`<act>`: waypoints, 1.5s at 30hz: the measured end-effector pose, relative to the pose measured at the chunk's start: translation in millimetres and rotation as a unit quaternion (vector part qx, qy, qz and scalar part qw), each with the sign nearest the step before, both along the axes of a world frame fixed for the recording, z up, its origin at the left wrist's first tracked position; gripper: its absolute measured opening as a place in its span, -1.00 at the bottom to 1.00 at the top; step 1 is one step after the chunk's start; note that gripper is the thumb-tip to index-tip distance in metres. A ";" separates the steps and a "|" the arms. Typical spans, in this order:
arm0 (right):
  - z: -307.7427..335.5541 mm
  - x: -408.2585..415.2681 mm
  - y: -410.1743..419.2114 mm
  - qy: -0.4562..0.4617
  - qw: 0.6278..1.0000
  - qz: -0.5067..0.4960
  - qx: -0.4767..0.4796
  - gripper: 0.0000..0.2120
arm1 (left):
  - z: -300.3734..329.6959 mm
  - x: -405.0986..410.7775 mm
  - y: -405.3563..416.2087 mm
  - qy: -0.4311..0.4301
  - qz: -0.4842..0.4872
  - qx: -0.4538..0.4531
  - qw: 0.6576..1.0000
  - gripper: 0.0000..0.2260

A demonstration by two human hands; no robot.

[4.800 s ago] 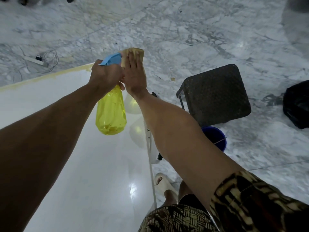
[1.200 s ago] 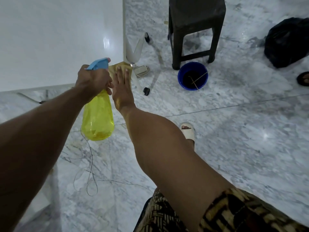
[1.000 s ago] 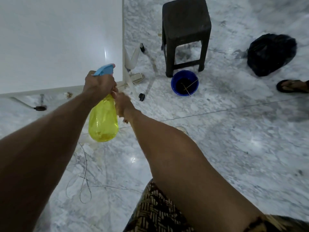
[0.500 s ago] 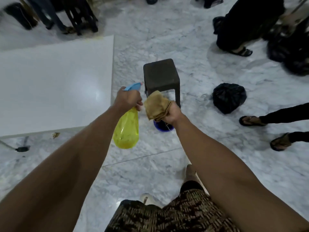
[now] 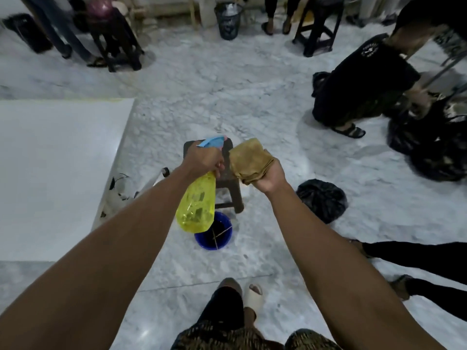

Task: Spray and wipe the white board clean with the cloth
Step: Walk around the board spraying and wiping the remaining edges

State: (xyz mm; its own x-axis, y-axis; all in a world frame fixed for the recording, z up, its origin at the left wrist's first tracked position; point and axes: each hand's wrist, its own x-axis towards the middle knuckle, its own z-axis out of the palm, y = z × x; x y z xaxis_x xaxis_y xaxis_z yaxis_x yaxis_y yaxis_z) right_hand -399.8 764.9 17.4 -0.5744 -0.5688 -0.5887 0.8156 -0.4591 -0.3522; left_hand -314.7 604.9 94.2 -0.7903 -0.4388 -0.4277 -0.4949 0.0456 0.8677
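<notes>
Marble floor, grey-white and veined, fills the view from the head camera; the white board lies flat along the floor's left side, its near right corner beside a white stand foot. Both bare arms reach forward over the middle of the floor, clear of the board. The left hand is curled round the neck of a spray bottle, fingers wrapped under the blue trigger head; the yellow translucent body hangs down and tilts toward the camera. The right hand grips a folded tan cloth, fingers closed under its lower edge, the cloth standing up above the fist; cloth and bottle are just beside each other, not touching. Behind the 2 hands stands a dark stool, partly hidden by them; a blue bucket sits on the floor at its near side, partly covered by the bottle's base. A black bag lies to the right of the stool. Below, the person's patterned shorts and a pale sandal show at the bottom edge. Other people are around the far and right edges of the floor: a crouching figure in black at the upper right, dark-sleeved legs at the right edge. A black mesh bin and 2 more stools stand along the far edge; that area is blurred.
</notes>
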 end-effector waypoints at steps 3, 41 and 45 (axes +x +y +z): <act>2.6 -55.1 -2.4 -0.005 1.000 -0.005 -0.018 -0.61 | 3.5 -49.2 -3.1 0.017 0.002 0.014 1.000 -0.61; 5.1 -690.1 -540.6 0.023 0.868 0.496 -0.016 -0.51 | -6.8 -590.4 -393.4 -0.025 0.410 0.046 0.910 -0.83; 8.6 -686.7 -616.6 0.021 0.841 0.541 -0.004 -0.51 | -3.6 -583.8 -453.5 -0.025 0.470 0.032 0.882 -0.79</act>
State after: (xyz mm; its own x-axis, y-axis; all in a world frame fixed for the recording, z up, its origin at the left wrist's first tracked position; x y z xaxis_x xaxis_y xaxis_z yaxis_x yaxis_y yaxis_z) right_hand -1086.5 148.2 25.9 0.2604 -0.7760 -0.5744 0.7444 0.5403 -0.3925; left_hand -898.5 151.5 90.5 -0.0704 -0.8640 -0.4986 -0.3263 -0.4524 0.8300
